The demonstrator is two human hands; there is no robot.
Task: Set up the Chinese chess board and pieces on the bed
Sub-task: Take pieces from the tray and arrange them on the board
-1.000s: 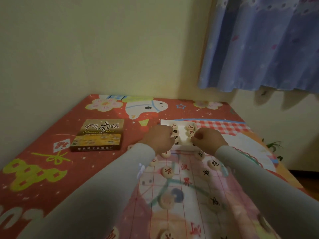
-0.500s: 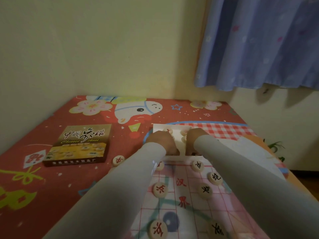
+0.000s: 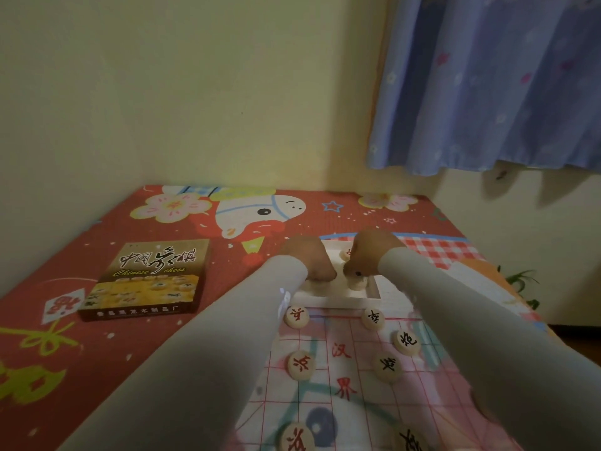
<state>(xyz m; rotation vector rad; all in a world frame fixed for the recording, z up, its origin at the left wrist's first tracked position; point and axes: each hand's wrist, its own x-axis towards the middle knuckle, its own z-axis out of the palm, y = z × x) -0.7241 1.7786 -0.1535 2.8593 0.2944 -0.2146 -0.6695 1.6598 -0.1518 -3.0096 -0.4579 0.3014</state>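
A thin chess board sheet (image 3: 341, 369) with a red grid lies on the bed in front of me. Several round wooden pieces sit on it, among them a red one (image 3: 300, 364) and a black one (image 3: 387, 366). Past its far edge stands a shallow white tray (image 3: 338, 301) with a few pieces (image 3: 346, 253) left in it. My left hand (image 3: 312, 262) is inside the tray with its fingers curled down; what they hold is hidden. My right hand (image 3: 370, 255) is beside it, its fingertips pinching a pale piece (image 3: 356, 283) at the tray's near side.
The game's brown box lid (image 3: 146, 281) lies to the left on the red patterned bed cover (image 3: 65, 320). A wall bounds the bed on the left and at the back. A blue curtain (image 3: 487, 92) hangs at the upper right, with the bed's edge below it.
Both hands have reached deeper into the tray and drawn closer together. Fewer pieces show in the tray now, and my view has shifted closer.
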